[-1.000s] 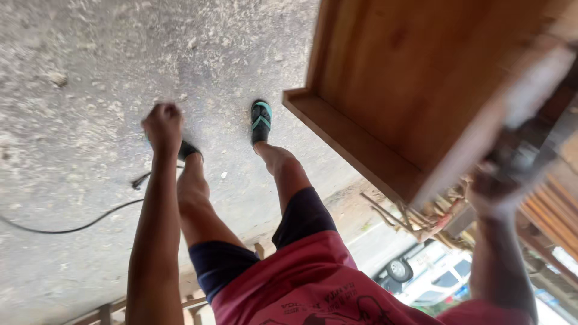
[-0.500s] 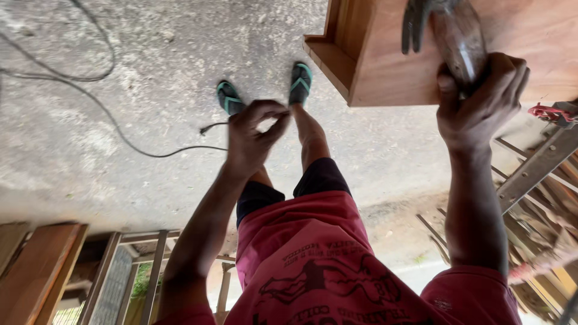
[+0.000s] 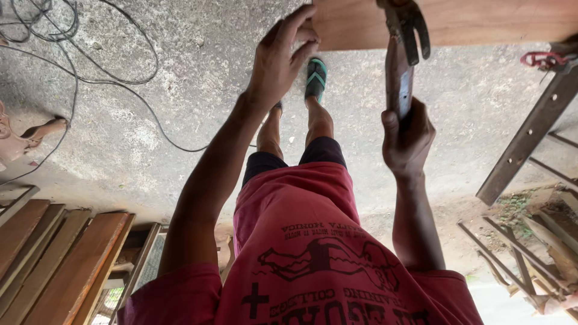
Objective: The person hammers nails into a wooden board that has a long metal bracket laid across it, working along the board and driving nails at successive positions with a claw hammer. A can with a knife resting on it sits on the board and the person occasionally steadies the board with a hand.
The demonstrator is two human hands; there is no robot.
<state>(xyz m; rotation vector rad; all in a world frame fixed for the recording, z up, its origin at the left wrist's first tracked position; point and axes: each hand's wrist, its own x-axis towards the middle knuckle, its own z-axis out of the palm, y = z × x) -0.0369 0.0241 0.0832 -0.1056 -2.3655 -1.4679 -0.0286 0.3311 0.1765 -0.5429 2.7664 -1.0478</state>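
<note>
Overhead, 1 wooden board [image 3: 445, 23] spans the top edge of the head view, long axis running left to right, its near edge facing the person. 2 hands in view, both the person's own. The left hand [image 3: 280, 60] reaches up to the board's left end, fingers [image 3: 299, 24] spread partly open and pinching the board's corner edge, thumb on the near side. The right hand [image 3: 409, 135] is wrapped tight around the handle of 1 claw hammer [image 3: 402, 60], fingers fully closed on it. The hammer's long axis runs nearly vertical in the picture, handle toward the person, head up at the board, the 2 curved claw prongs hooking to the right across the board's lower edge. Hammer head touches or sits just in front of the board; cannot tell which. Below: 2 legs in dark shorts, red printed shirt, 1 green sandal [image 3: 315, 77] clearly seen, the other foot mostly hidden behind the left wrist. Concrete floor [image 3: 150, 90] carries several black cables [image 3: 78, 66] at left. A stack of about 5 wooden planks [image 3: 54, 253] lies lower left. 1 angled metal bar [image 3: 530, 138] with bolts stands right, a red clip [image 3: 542, 59] near its top.
</note>
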